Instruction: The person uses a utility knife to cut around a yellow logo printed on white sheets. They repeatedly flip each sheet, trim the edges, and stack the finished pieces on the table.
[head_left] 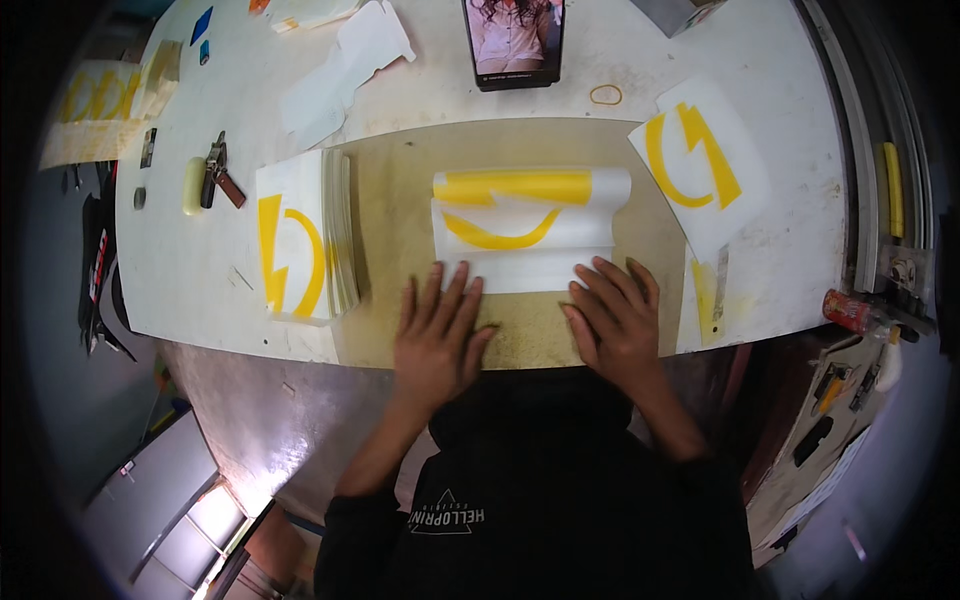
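A white sheet with a yellow curved graphic lies before me, its far side curled over into a loose roll. At its near left corner rests my left hand, fingers spread flat and nothing gripped. My right hand is likewise open, its fingertips at the sheet's near right corner. Under the sheet is a yellowish, stained work mat. A thick stack of white sheets with a yellow graphic stands left of it. To the right lies another white sheet with a similar yellow graphic.
At the far edge a phone stands with its screen lit. A rubber band, scrap paper, a multi-tool and a pale yellow oval object lie on the white table. A red can is by the right edge.
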